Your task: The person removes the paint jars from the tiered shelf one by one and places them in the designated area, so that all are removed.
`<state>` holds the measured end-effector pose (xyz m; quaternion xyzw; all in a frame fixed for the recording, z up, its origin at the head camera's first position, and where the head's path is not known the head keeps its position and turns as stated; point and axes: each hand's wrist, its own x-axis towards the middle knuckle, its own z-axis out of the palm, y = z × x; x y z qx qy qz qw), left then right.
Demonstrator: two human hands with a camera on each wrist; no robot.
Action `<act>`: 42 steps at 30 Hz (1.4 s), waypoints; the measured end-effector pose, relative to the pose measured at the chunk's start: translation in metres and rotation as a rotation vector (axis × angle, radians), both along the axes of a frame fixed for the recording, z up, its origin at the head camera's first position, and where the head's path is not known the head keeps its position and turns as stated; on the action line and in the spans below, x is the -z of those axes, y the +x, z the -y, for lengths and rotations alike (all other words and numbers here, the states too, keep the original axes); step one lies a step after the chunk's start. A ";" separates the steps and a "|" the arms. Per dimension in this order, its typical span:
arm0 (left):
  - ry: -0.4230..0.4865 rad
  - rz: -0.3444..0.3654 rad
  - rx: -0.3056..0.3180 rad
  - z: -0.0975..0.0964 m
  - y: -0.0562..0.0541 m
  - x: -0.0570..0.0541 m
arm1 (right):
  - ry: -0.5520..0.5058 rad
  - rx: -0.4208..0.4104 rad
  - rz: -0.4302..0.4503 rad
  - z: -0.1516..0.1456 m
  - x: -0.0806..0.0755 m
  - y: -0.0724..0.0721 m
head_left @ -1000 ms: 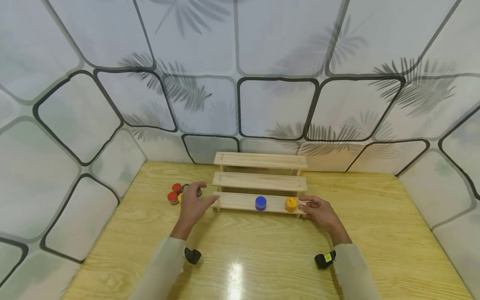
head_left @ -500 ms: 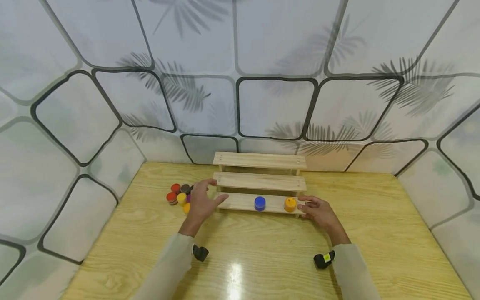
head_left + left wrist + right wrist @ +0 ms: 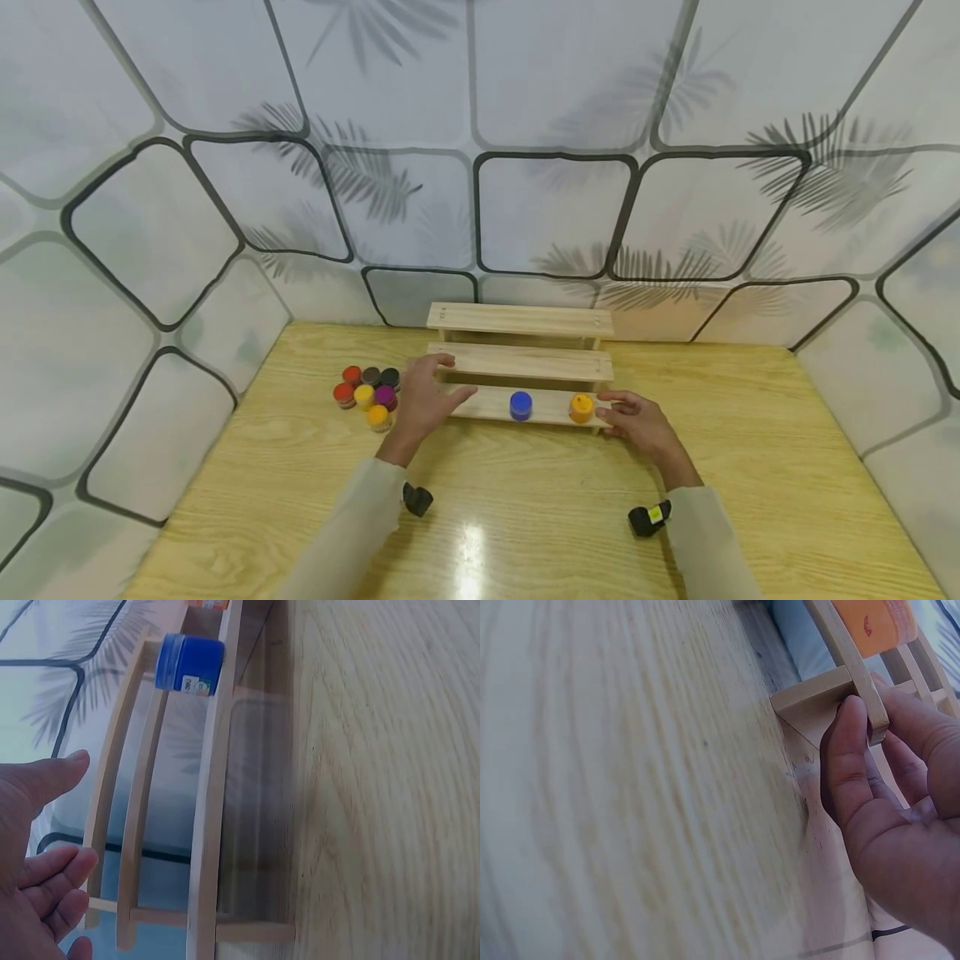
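A three-step wooden display rack (image 3: 517, 364) stands near the back of the table. On its lowest step sit a small blue paint jar (image 3: 521, 406) and, toward the right end, an orange jar (image 3: 581, 408). My right hand (image 3: 636, 423) pinches the right end of that step; the right wrist view shows thumb and fingers on either side of the board's end (image 3: 870, 712). Over the rack's left end hovers my left hand (image 3: 426, 402), thumb and fingers spread and holding nothing. In the left wrist view it is apart from the blue jar (image 3: 191, 664).
Several small jars with red, yellow, purple, orange and dark lids, such as the purple jar (image 3: 386, 397), are grouped on the table (image 3: 525, 517) left of the rack. A patterned wall (image 3: 555, 217) rises directly behind the rack.
My left hand has moved right, away from the group of jars and over the left end of the rack. My right hand has stayed on the lowest step's end.
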<state>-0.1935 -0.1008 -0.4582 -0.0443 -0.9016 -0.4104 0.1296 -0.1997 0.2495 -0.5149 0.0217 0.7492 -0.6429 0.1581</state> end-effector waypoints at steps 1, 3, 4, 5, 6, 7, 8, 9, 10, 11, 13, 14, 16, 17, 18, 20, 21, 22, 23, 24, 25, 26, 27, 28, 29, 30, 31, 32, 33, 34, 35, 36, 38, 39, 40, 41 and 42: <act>-0.005 -0.009 0.009 -0.002 0.000 0.001 | -0.005 -0.001 0.001 0.000 0.000 0.000; -0.004 -0.021 0.029 -0.006 0.000 0.001 | -0.011 -0.004 0.002 0.000 0.001 0.000; -0.002 -0.026 0.037 -0.007 0.000 0.002 | -0.015 -0.006 0.004 0.000 0.001 0.000; -0.003 -0.029 0.047 -0.009 0.000 0.002 | -0.017 -0.006 0.005 0.000 0.001 0.000; -0.009 -0.030 0.056 -0.011 0.000 0.003 | -0.018 -0.006 0.005 0.000 0.001 0.000; -0.014 -0.036 0.063 -0.013 0.000 0.003 | -0.019 -0.007 0.004 0.000 0.001 0.000; -0.022 -0.046 0.070 -0.014 0.000 0.004 | -0.017 -0.006 0.003 0.000 0.001 0.000; -0.029 -0.055 0.078 -0.016 0.000 0.005 | -0.018 -0.005 0.003 0.000 0.000 0.000; -0.034 -0.062 0.085 -0.018 0.000 0.006 | -0.019 -0.004 0.003 0.000 0.000 0.000; -0.045 -0.068 0.090 -0.020 0.000 0.007 | -0.020 -0.004 0.001 0.000 0.000 0.000; -0.063 -0.082 0.098 -0.024 0.000 0.009 | -0.023 -0.007 0.000 -0.001 0.000 -0.001; -0.069 -0.086 0.103 -0.026 0.001 0.009 | -0.025 -0.005 0.002 -0.001 0.001 -0.001; -0.074 -0.084 0.114 -0.029 0.002 0.010 | -0.026 -0.007 0.000 -0.001 0.001 -0.001; -0.081 -0.081 0.119 -0.031 0.002 0.010 | -0.027 -0.009 0.000 -0.001 0.001 -0.001; -0.085 -0.077 0.125 -0.033 0.002 0.010 | -0.026 -0.011 0.001 -0.001 0.001 -0.001; -0.090 -0.067 0.141 -0.036 0.003 0.011 | -0.025 -0.008 0.000 -0.001 0.000 -0.001; -0.091 -0.057 0.149 -0.037 0.003 0.012 | -0.025 -0.009 -0.001 -0.001 0.000 -0.001; -0.094 -0.048 0.158 -0.039 0.003 0.013 | -0.025 -0.011 -0.002 -0.001 0.000 -0.001; -0.098 -0.039 0.164 -0.040 0.003 0.014 | -0.027 -0.008 -0.002 -0.001 0.000 -0.001; -0.095 -0.028 0.171 -0.041 0.003 0.014 | -0.029 -0.006 -0.001 -0.001 0.000 -0.001; -0.093 -0.018 0.176 -0.042 0.003 0.015 | -0.032 -0.005 0.001 -0.001 0.000 -0.001; -0.091 -0.005 0.179 -0.044 0.004 0.015 | -0.032 -0.007 0.002 -0.001 0.001 -0.001; -0.084 0.008 0.181 -0.045 0.004 0.015 | -0.032 -0.007 0.004 -0.002 0.001 -0.001; -0.081 0.016 0.184 -0.046 0.005 0.016 | -0.031 -0.007 0.006 -0.002 0.002 -0.001; -0.071 0.028 0.185 -0.047 0.005 0.016 | -0.029 -0.006 0.008 -0.002 0.002 -0.001; -0.064 0.038 0.187 -0.048 0.006 0.016 | -0.028 -0.007 0.010 -0.002 0.003 -0.002; -0.059 0.044 0.191 -0.049 0.006 0.016 | -0.027 -0.008 0.009 -0.002 0.003 -0.002; -0.051 0.047 0.195 -0.050 0.006 0.017 | -0.026 -0.008 0.009 -0.002 0.003 -0.002; -0.044 0.051 0.201 -0.051 0.006 0.017 | -0.028 -0.007 0.009 -0.003 0.004 -0.002; -0.043 0.051 0.208 -0.053 0.007 0.017 | -0.029 -0.007 0.008 -0.003 0.003 -0.002; -0.045 0.051 0.211 -0.054 0.007 0.017 | -0.033 -0.008 0.009 -0.003 0.003 -0.002; -0.051 0.047 0.215 -0.055 0.007 0.018 | -0.038 -0.007 0.009 -0.003 0.003 -0.002; -0.063 0.043 0.220 -0.058 0.007 0.019 | -0.041 -0.010 0.007 -0.003 0.003 -0.002; -0.074 0.043 0.219 -0.059 0.008 0.019 | -0.042 -0.011 0.007 -0.003 0.003 -0.002; -0.087 0.045 0.216 -0.060 0.008 0.020 | -0.043 -0.014 0.006 -0.003 0.003 -0.002; -0.099 0.048 0.214 -0.061 0.008 0.020 | -0.047 -0.013 0.007 -0.002 0.003 -0.002; -0.105 0.053 0.213 -0.062 0.008 0.021 | -0.050 -0.013 0.007 -0.002 0.003 -0.002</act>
